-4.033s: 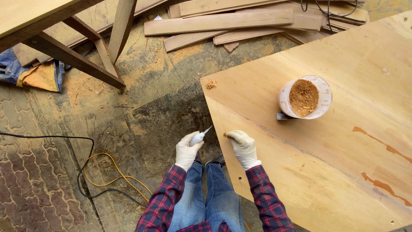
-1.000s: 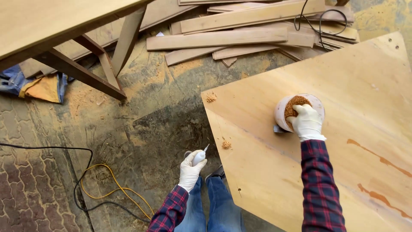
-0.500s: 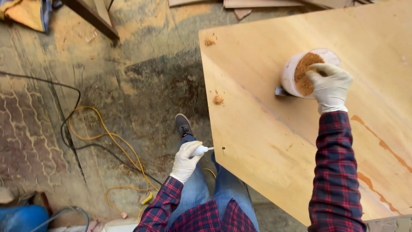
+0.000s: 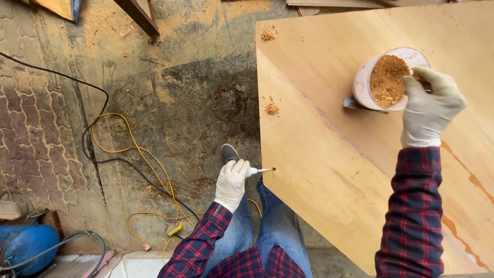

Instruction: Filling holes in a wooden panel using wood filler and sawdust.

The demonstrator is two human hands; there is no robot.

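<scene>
1. the tub of sawdust (image 4: 388, 80) sits on the plywood panel (image 4: 334, 170) toward its 1 o'clock corner. it's tipped so the mouth faces the camera, and a flat metal blade (image 4: 355, 104) pokes out from under it at 7 o'clock.
2. the right hand (image 4: 429, 105), in a pale glove, is at the tub's 3 o'clock rim with its fingertips pinched together on a bit of the sawdust.
3. the left hand (image 4: 231, 183), also gloved, is wrapped shut around a small white applicator (image 4: 260, 170). its tip points to 3 o'clock and touches a dark spot (image 4: 273, 168) on the panel's near edge.
4. so i'd say this is the pinch-of-dust step. whatever comes next calls for keeping those fingers closed, since loose dust spills easily.
5. two little sawdust piles (image 4: 271, 108) lie on the panel out at 9 and 10 o'clock from the tub.
6. on the floor there's a yellow cable (image 4: 118, 149) at 9 o'clock from the left hand and a blue drum (image 4: 23, 247) at 8 o'clock.
7. versus a second ago, the right hand has slid off the top of the tub to its rim, and the applicator tip has come up against the panel edge.
</scene>
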